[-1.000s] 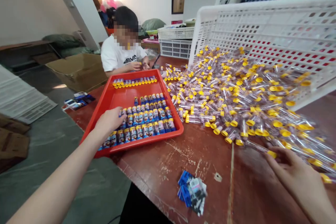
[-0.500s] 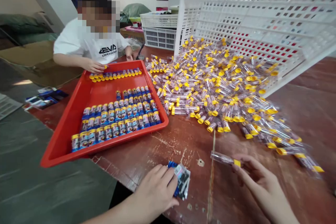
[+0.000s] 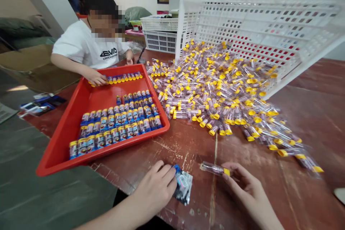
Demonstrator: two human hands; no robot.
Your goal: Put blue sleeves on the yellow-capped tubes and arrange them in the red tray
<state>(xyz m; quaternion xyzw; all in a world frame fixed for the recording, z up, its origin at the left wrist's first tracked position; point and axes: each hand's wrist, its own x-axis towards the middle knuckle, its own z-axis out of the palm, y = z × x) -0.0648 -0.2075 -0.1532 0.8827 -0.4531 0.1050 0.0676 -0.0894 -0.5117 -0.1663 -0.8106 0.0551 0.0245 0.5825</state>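
My right hand (image 3: 246, 188) pinches a clear plastic tube (image 3: 212, 168) by its yellow-capped end, between thumb and fingers. The tube lies nearly level just above the table, its clear end pointing left. At the table's front edge, my left hand (image 3: 157, 183) grips the left side of a small stack of blue and silver printed film sleeves (image 3: 183, 185). The fingertips hide part of that stack. Tube and sleeves are apart. Beyond my hands lies a large heap of similar clear tubes (image 3: 210, 90) with yellow caps.
A red tray (image 3: 94, 97) at the left holds rows of labelled tubes. Behind it a co-worker (image 3: 91, 43) has a hand in the tray. A tipped white crate (image 3: 258, 14) stands behind the heap. More film sleeves (image 3: 41, 104) lie at the far left edge.
My right hand has moved left with the tube, closer to the sleeves. My left hand stays on the stack. The co-worker's hand has shifted slightly over the back row in the tray.
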